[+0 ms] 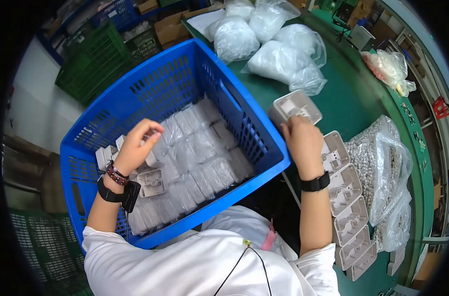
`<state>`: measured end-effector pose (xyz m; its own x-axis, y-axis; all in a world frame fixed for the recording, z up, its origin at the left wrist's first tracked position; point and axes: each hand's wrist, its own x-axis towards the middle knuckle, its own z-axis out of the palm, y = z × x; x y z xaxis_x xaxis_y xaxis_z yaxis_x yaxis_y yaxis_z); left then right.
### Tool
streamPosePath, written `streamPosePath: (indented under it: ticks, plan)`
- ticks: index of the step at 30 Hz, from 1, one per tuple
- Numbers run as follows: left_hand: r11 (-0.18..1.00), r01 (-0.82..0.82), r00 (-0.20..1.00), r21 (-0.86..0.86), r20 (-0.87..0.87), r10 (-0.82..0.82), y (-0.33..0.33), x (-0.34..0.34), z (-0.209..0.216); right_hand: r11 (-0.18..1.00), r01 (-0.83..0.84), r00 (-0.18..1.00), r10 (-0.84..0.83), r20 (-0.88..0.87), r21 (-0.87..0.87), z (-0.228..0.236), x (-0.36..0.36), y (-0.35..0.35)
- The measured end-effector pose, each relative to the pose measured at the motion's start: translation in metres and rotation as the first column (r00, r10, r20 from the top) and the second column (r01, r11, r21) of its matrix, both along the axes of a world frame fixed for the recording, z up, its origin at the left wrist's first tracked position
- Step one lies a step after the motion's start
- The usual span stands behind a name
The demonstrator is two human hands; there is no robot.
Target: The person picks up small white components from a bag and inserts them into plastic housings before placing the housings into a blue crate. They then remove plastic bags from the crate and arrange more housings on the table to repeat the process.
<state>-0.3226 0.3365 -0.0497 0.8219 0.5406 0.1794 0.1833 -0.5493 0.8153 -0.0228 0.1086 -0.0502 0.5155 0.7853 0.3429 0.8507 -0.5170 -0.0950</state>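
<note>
My right hand (pixel 303 140) is over the green table, just past the crate's right rim, its fingers closed on the near edge of a light grey plastic housing (pixel 299 104). That housing is a shallow open box with rounded corners. My left hand (pixel 136 144) is above the left part of a blue plastic crate (pixel 190 229), its fingers loosely bent, thumb apart, nothing between them. Below it lie a bare grey housing (pixel 151 183) and several more partly hidden by the hand. Rows of pieces in clear plastic wrap (pixel 200 148) fill much of the crate.
A row of grey housings (pixel 350 220) runs down the table (pixel 350 111) beside my right forearm. Beyond it lies a large clear bag of small parts (pixel 377 167). Stuffed plastic bags (pixel 274 59) sit at the back; green crates (pixel 93 64) stand at the far left.
</note>
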Motion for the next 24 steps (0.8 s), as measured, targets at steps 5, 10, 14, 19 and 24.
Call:
streamPosePath:
  ticks: [5, 10, 14, 19, 24]
  plan:
    - [0.983, 0.021, 0.703, 0.181, -0.702, 0.114, -0.004, -0.065, -0.091, 0.950, -0.010, 1.000, 0.014, 0.011, -0.311, -0.003, 0.009, 0.012]
    - [0.933, 0.014, 0.608, 0.360, -0.744, 0.278, -0.016, -0.102, -0.153, 0.982, -0.052, 0.974, 0.090, 0.207, -0.184, 0.062, 0.048, 0.063]
    - [0.975, -0.092, 0.496, 0.203, -0.839, 0.222, -0.039, -0.126, -0.180, 0.805, -0.024, 0.966, -0.133, -0.220, -0.593, 0.064, 0.084, 0.126]
    - [0.965, -0.068, 0.605, 0.253, -0.759, 0.241, -0.047, -0.140, -0.213, 0.850, -0.327, 0.939, 0.242, -0.247, -0.412, -0.032, 0.214, 0.184]
    - [0.936, 0.034, 0.624, 0.351, -0.739, 0.254, -0.035, -0.133, -0.214, 0.926, -0.376, 0.926, 0.374, -0.046, -0.031, -0.062, 0.198, 0.234]
